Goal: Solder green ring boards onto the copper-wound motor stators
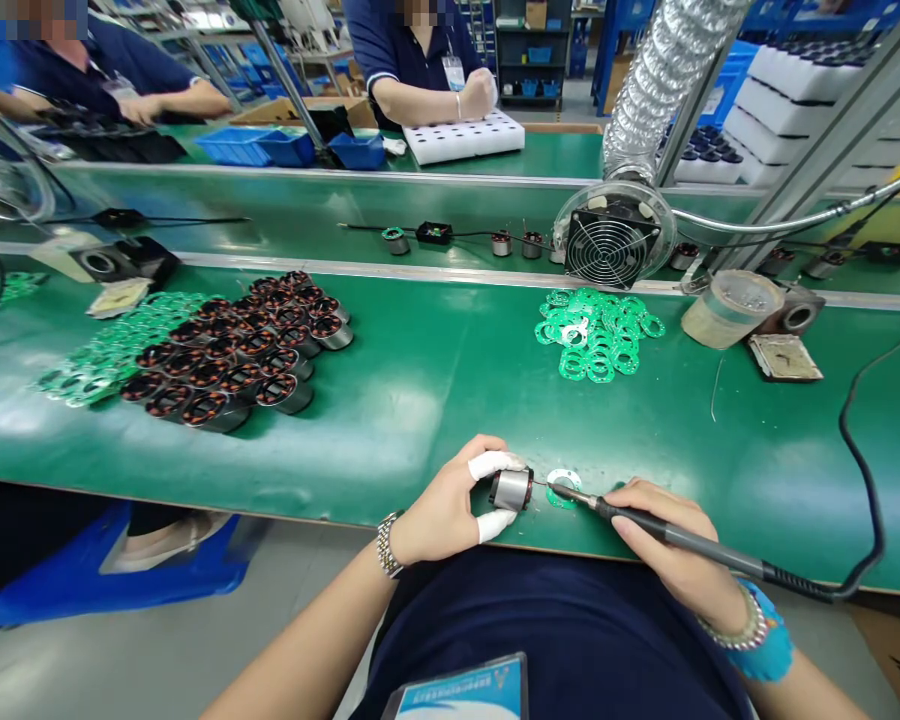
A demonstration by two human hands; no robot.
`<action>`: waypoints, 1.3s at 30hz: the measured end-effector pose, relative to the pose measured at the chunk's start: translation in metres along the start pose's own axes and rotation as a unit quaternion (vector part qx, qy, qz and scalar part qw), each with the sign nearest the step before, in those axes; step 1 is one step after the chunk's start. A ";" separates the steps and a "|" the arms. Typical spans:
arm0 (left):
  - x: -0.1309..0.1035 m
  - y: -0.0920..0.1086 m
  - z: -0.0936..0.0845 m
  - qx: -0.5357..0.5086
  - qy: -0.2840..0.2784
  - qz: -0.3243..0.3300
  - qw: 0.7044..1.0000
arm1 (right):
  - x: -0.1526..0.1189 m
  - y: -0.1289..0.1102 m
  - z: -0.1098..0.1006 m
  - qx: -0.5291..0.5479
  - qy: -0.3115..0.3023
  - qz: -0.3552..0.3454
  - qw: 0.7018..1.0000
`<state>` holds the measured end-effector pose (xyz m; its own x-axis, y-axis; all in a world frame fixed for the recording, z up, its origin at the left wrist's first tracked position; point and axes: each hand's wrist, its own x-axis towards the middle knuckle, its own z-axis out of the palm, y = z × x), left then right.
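With white finger cots on thumb and finger, my left hand (457, 500) grips a silver motor stator (511, 490) on its side, near the front edge of the green bench. My right hand (671, 530) is wrapped round a black soldering iron (690, 545), its tip pointing left toward the stator. Under the tip lies a green ring-shaped circuit board (564, 490). A thin wire end sticks out from the stator toward the tip; whether they touch I cannot tell.
Many stators with copper windings (232, 350) stand at left beside green ring boards (120, 345). More ring boards (600, 335) lie ahead, below a fan (611, 248). A cup (731, 310) and a sponge tray (785, 357) sit right. The iron's cord (862, 450) curves rightward. Co-workers sit opposite.
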<state>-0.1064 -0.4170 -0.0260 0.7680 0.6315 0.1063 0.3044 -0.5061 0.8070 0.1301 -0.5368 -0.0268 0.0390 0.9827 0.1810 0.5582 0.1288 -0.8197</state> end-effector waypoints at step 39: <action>0.003 -0.001 0.015 -0.228 0.016 -0.040 0.973 | 0.021 0.004 -0.043 -0.105 -0.003 -0.147 0.983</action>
<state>-0.0957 -0.4233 -0.0354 0.7317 0.6802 0.0440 0.0763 -0.1459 0.9863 0.1689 -0.5215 -0.0032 -0.1548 0.9077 0.3900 0.7041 0.3783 -0.6010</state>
